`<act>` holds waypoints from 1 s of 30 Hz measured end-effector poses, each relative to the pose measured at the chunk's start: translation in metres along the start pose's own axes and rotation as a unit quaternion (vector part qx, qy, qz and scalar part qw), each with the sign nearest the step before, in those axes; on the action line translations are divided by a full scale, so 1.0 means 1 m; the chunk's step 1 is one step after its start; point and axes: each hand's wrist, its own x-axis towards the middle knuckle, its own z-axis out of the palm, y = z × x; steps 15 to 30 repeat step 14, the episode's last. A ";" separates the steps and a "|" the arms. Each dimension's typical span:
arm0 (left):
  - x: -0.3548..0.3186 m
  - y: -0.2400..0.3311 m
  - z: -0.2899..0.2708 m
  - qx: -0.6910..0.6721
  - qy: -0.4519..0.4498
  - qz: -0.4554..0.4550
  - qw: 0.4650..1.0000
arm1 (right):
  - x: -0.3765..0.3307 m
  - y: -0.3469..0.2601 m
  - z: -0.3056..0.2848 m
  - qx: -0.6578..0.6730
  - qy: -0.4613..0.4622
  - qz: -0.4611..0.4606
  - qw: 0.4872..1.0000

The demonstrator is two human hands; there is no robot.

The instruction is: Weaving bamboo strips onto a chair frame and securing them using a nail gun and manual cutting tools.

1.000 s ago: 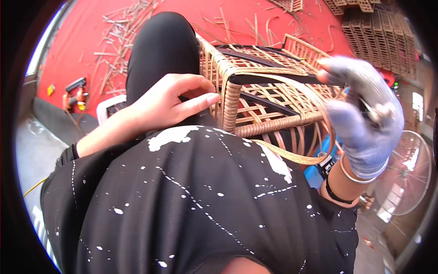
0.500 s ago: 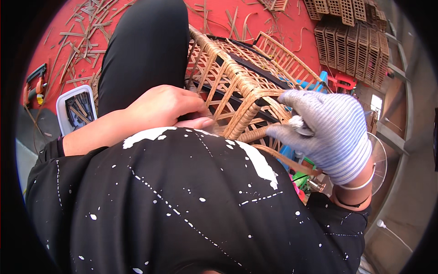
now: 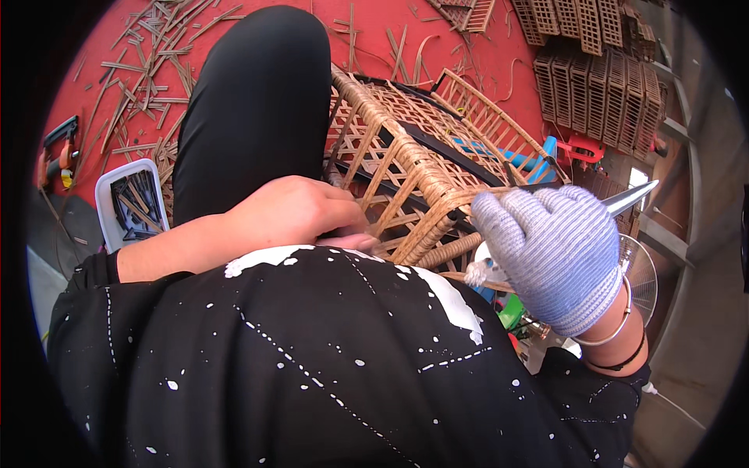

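Note:
A woven rattan basket [image 3: 421,168] with black frame bars leans by my knee, its wrapped corner facing me. Against its near left side is my left hand [image 3: 316,210], bare, fingers curled in; whatever they pinch is hidden. My right hand [image 3: 550,253], in a white and blue striped glove, is closed beside the basket's right corner. A pointed metal blade [image 3: 630,197] sticks out from behind its knuckles, and a white cloth-wrapped handle [image 3: 480,273] shows under the palm. The kind of tool is not plain. A loose rattan strip [image 3: 456,278] runs below the corner toward that hand.
My bent knee [image 3: 253,93] rises left of the basket. A white tub [image 3: 103,199] of dark strips and an orange-handled tool [image 3: 58,160] lie at left. Cut strips litter the red floor [image 3: 289,6]. Stacked woven panels [image 3: 597,97] and a fan [image 3: 641,269] stand at right.
My right hand has turned over and closed from a spread pinch, and the blade now shows beyond its knuckles. My left hand sits slightly lower in the picture, still curled by the basket.

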 end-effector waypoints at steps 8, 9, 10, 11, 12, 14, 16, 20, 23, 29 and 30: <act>0.006 0.006 -0.008 0.030 -0.027 -0.020 0.999 | 0.010 -0.005 0.001 0.151 0.036 0.004 0.988; 0.009 0.009 -0.014 0.034 -0.044 -0.024 0.998 | 0.009 -0.010 0.001 0.146 0.073 0.002 0.986; 0.015 0.012 -0.015 0.023 -0.043 0.002 0.999 | 0.002 -0.014 -0.005 0.173 0.040 0.045 0.983; 0.024 0.016 -0.018 0.009 -0.048 0.030 0.998 | -0.004 -0.016 -0.013 0.190 0.030 0.086 0.978; 0.008 0.023 -0.021 0.031 -0.027 -0.013 0.999 | 0.010 -0.010 -0.014 0.198 0.018 0.030 0.979; 0.001 0.038 -0.028 0.071 -0.055 -0.074 0.993 | 0.004 -0.007 -0.026 0.185 0.016 0.022 0.982; 0.001 0.038 -0.028 0.071 -0.055 -0.074 0.993 | 0.004 -0.007 -0.026 0.185 0.016 0.022 0.982; 0.001 0.038 -0.028 0.071 -0.055 -0.074 0.993 | 0.004 -0.007 -0.026 0.185 0.016 0.022 0.982; 0.001 0.038 -0.028 0.071 -0.055 -0.074 0.993 | 0.004 -0.007 -0.026 0.185 0.016 0.022 0.982; 0.001 0.038 -0.028 0.071 -0.055 -0.074 0.993 | 0.004 -0.007 -0.026 0.185 0.016 0.022 0.982; 0.001 0.038 -0.028 0.071 -0.055 -0.074 0.993 | 0.004 -0.007 -0.026 0.185 0.016 0.022 0.982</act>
